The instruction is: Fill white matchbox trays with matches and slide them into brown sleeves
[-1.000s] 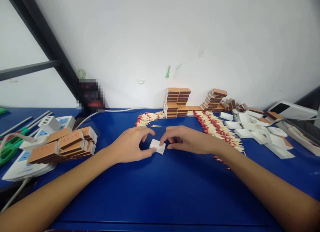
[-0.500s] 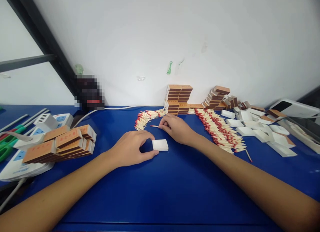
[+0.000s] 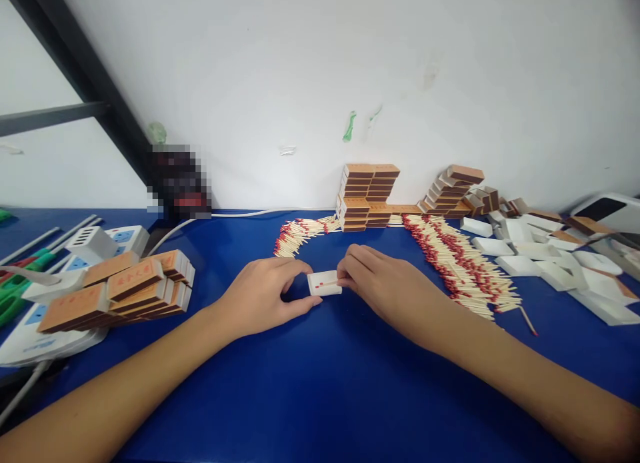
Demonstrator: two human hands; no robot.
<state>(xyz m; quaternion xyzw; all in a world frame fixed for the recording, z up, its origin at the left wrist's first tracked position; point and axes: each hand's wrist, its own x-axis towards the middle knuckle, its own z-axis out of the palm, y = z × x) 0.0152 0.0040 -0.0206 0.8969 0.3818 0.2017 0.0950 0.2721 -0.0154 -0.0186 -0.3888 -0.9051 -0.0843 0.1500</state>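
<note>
A small white matchbox tray (image 3: 326, 292) rests on the blue tabletop between my hands. My left hand (image 3: 265, 294) curves round its left end, thumb at the near corner and forefinger at the far one. My right hand (image 3: 373, 276) is at the tray's right end, fingers pinched on a match (image 3: 329, 284) that lies along the tray with its red head to the left. A second red head shows beside it; whether that match is also pinched I cannot tell. Behind the tray lies a small pile of loose matches (image 3: 295, 235).
Stacked matchboxes (image 3: 369, 190) stand against the wall. A long bank of matches (image 3: 455, 266) stretches to the right, with white trays (image 3: 530, 250) beyond it. At left, more matchboxes (image 3: 130, 290) sit on a power strip (image 3: 65, 346), near green-handled tools (image 3: 23, 283).
My right hand has come from the match pile toward me, bringing a match to the tray. My left hand has stayed at the tray's left end. The view has shifted slightly.
</note>
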